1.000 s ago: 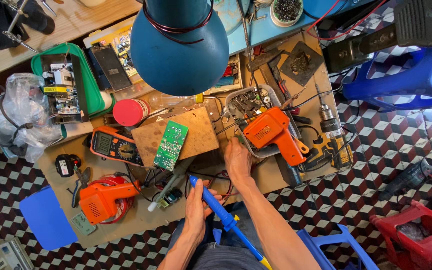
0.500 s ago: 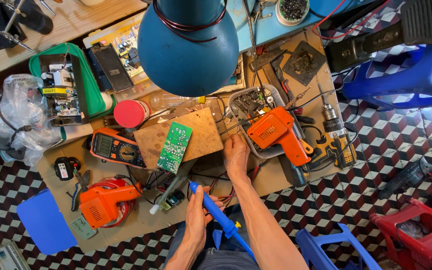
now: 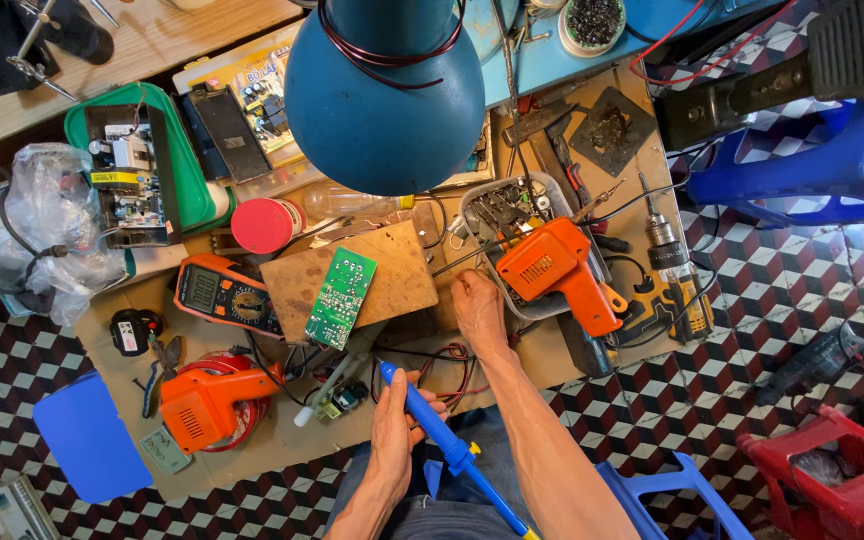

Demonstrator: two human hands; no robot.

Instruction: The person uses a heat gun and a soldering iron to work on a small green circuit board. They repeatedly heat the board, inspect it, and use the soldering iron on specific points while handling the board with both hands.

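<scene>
We see the left hand (image 3: pixel 399 420) clamped around a blue soldering iron (image 3: pixel 430 425) at six o'clock, its tip pointing toward eleven. The right hand (image 3: pixel 478 308) rests at the edge of a grey tray (image 3: pixel 482 205) — fingers curled together, grasp unclear. A green circuit board (image 3: pixel 340 297) lies on a wooden block (image 3: pixel 392 275) — just at nine o'clock from that hand.

A blue-handled soldering iron (image 3: pixel 432 425) is lying slanted, tip pointing up-left, its cord trailing down-right, near a green circuit board (image 3: pixel 341 297) resting on a wooden block (image 3: pixel 402 275).
</scene>
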